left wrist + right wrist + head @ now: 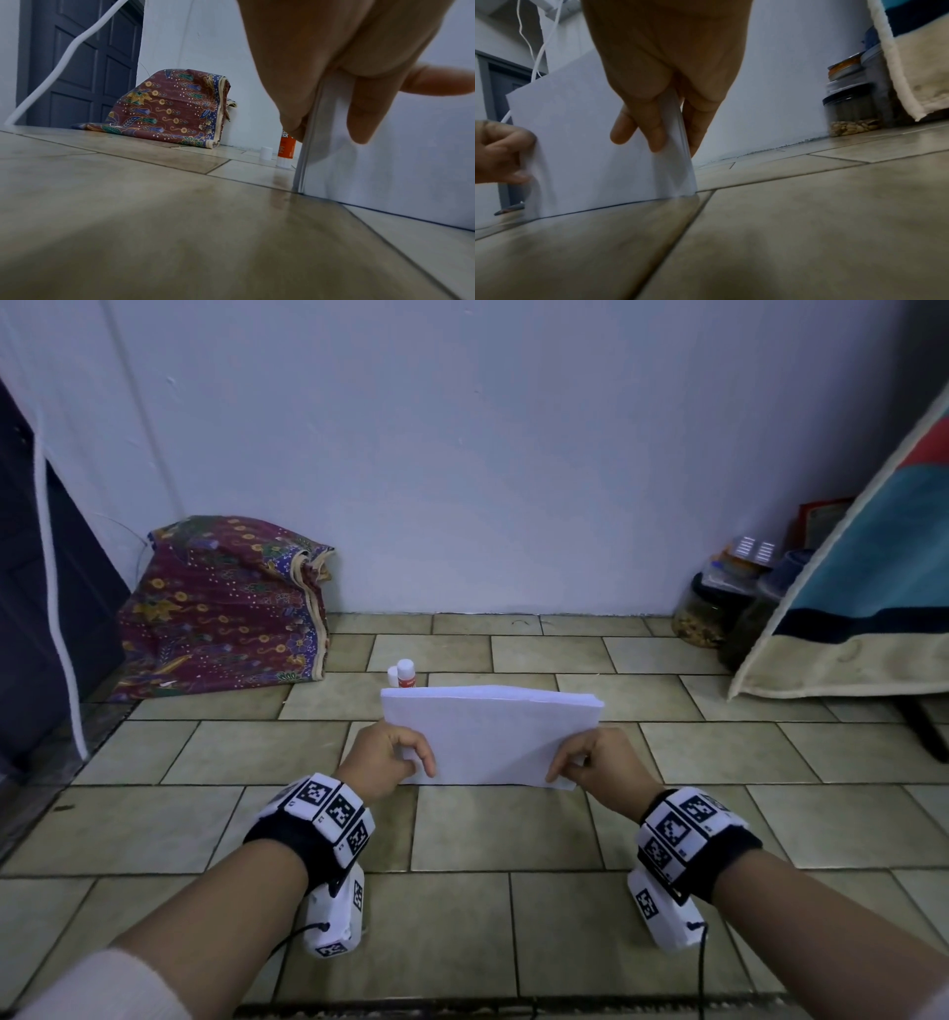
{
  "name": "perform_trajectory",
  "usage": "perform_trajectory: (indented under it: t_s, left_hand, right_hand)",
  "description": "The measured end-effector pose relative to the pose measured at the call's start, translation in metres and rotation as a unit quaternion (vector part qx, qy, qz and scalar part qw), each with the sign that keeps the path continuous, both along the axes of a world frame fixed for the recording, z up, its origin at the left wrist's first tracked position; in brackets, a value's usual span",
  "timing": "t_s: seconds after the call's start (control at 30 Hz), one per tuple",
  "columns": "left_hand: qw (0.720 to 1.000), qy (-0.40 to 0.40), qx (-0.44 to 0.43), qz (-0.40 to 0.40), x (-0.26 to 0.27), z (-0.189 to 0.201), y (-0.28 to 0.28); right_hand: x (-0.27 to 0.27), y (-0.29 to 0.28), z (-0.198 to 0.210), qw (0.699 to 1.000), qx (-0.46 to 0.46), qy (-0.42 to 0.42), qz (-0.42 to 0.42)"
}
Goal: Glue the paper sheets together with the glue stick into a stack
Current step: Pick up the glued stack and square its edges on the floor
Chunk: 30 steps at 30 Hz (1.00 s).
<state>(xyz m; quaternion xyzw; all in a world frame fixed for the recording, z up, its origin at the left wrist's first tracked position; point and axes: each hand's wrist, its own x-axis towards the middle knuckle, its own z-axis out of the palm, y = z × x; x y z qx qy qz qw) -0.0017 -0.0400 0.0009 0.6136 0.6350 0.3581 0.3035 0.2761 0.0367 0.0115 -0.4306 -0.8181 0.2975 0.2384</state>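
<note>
A stack of white paper sheets [490,737] stands on its long lower edge on the tiled floor, held upright. My left hand [398,755] pinches its left side edge, and in the left wrist view the paper stack [411,162] sits between thumb and fingers. My right hand [585,765] pinches the right side edge of the paper stack [590,152]. Behind the sheets stands the orange glue stick [406,674] upright, with its white cap [393,676] beside it. From the left wrist the glue stick [285,150] and cap [265,152] show past the paper's edge.
A folded patterned cloth [226,608] lies at the back left against the wall. Jars [719,608] and a draped blanket [862,588] stand at the back right. A dark door [77,65] and a white cable [56,588] are at the left.
</note>
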Motion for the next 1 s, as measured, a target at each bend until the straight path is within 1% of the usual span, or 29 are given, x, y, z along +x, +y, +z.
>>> perform_trajectory:
  t_s: [0.23, 0.33, 0.4, 0.5, 0.57, 0.67, 0.87, 1.0]
  left_hand:
    - [0.998, 0.055, -0.033, 0.013, 0.001, -0.001, -0.001]
    - [0.996, 0.064, -0.059, -0.014, -0.003, 0.002, 0.002]
    - [0.994, 0.059, -0.087, -0.041, -0.007, 0.007, 0.003]
    - [0.991, 0.019, -0.120, -0.059, -0.013, 0.013, 0.003]
    - [0.989, -0.012, -0.143, -0.046, -0.013, 0.013, 0.002]
    - [0.982, -0.019, -0.184, -0.019, -0.013, 0.004, 0.003]
    - [0.975, 0.035, -0.222, 0.003, -0.009, -0.003, 0.004]
    - [0.971, 0.045, -0.235, 0.010, -0.009, -0.003, 0.004]
  right_hand:
    - [-0.004, 0.001, -0.001, 1.000, -0.015, 0.004, -0.021]
    - [-0.003, 0.003, 0.006, 1.000, -0.030, 0.001, 0.000]
    - [-0.001, 0.007, 0.011, 0.999, -0.050, 0.003, 0.009]
    - [0.002, 0.011, 0.012, 0.994, -0.112, 0.015, -0.002]
    - [0.001, 0.010, 0.009, 0.987, -0.160, 0.021, -0.011]
    - [-0.002, 0.008, 0.002, 0.980, -0.200, 0.006, -0.021]
    - [-0.006, 0.005, -0.009, 0.973, -0.227, -0.027, -0.026]
    - [-0.009, 0.004, -0.011, 0.972, -0.229, -0.036, -0.042]
